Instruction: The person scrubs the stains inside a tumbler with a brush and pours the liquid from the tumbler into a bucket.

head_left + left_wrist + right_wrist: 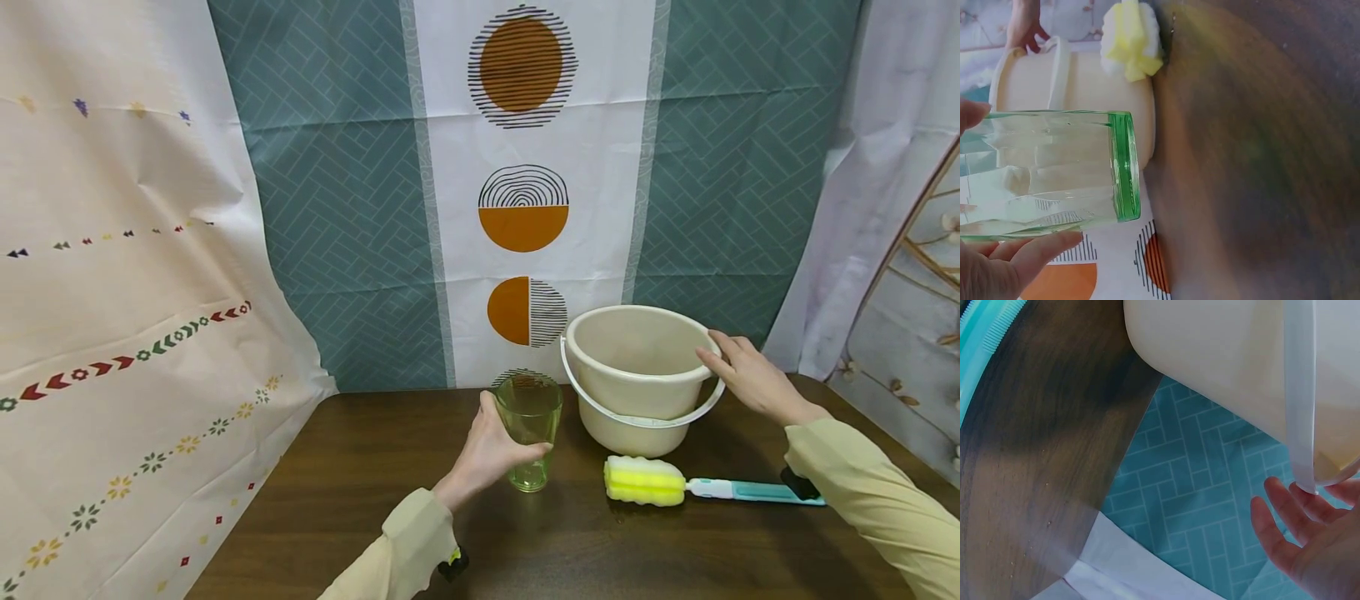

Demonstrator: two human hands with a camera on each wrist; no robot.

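My left hand (491,454) grips a clear green glass (531,425) round its side, with the thumb across the near face. The glass is upright, and its thick green base (1125,165) points down toward the tabletop. At the cream bucket (637,392), my right hand (753,379) touches the right side of the rim by the handle joint, its fingers spread and fairly straight. The bucket's white handle (1299,394) hangs down across its front. In front of the bucket lies a sponge brush (645,482) with a yellow and white head and a teal handle, below my right forearm.
Everything stands on a dark brown wooden table (360,500). A teal and white patterned curtain (337,208) hangs right behind its back edge. Pale printed cloth (150,358) drapes along the left side, and another floral cloth (907,350) borders the right.
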